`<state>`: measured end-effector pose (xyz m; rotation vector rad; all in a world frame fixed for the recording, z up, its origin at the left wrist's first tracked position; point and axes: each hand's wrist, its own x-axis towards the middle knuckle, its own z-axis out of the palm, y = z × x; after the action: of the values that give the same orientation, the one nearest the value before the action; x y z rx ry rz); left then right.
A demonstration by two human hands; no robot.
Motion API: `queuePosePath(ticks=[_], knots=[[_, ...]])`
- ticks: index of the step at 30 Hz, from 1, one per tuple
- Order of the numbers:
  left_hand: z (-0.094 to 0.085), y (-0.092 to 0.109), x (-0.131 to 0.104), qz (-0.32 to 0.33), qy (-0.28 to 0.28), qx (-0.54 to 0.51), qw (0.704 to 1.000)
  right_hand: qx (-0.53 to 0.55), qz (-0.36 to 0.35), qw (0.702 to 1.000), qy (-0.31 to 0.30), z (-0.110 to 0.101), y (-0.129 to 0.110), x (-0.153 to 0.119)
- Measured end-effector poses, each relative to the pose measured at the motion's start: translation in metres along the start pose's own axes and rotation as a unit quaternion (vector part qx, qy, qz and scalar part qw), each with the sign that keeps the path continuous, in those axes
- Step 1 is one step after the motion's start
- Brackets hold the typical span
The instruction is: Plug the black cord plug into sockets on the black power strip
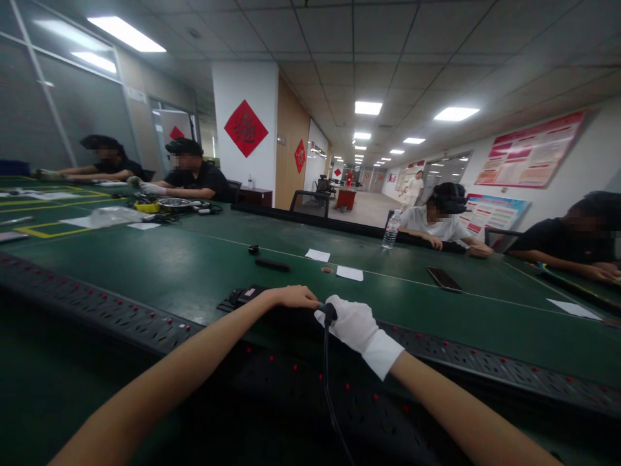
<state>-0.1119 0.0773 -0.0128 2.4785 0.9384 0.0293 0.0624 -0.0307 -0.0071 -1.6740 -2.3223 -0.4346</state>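
Observation:
A black plug (330,313) is gripped in my right hand (350,322), which wears a white knitted glove. Its black cable (326,378) hangs down over the table's front edge. Close to the left of the plug is my bare left hand (297,296), fingers bent together, their tips nearly meeting the gloved fingers. Whatever those fingertips hold is too dark and small to make out. Beside my left wrist lies a black device (247,294) with a small pale label, partly covered by my forearm. Long black power strips (451,353) with red lights run along the near edge.
On the green table (194,252) lie a black bar (272,265), a small black piece (253,249), white papers (350,273) and a phone (444,279). A water bottle (391,230) stands farther back. Several people sit around the table; cables and a plastic bag (114,217) lie left.

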Motion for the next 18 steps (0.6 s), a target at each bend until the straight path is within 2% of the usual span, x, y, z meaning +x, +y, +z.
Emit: queuePosePath(ticks=[18], knots=[[-0.0029,0.001,-0.0029,-0.011,-0.011,-0.014,1.0,0.023,-0.003,1.0,-0.01,0.0009,0.0026,-0.0001]])
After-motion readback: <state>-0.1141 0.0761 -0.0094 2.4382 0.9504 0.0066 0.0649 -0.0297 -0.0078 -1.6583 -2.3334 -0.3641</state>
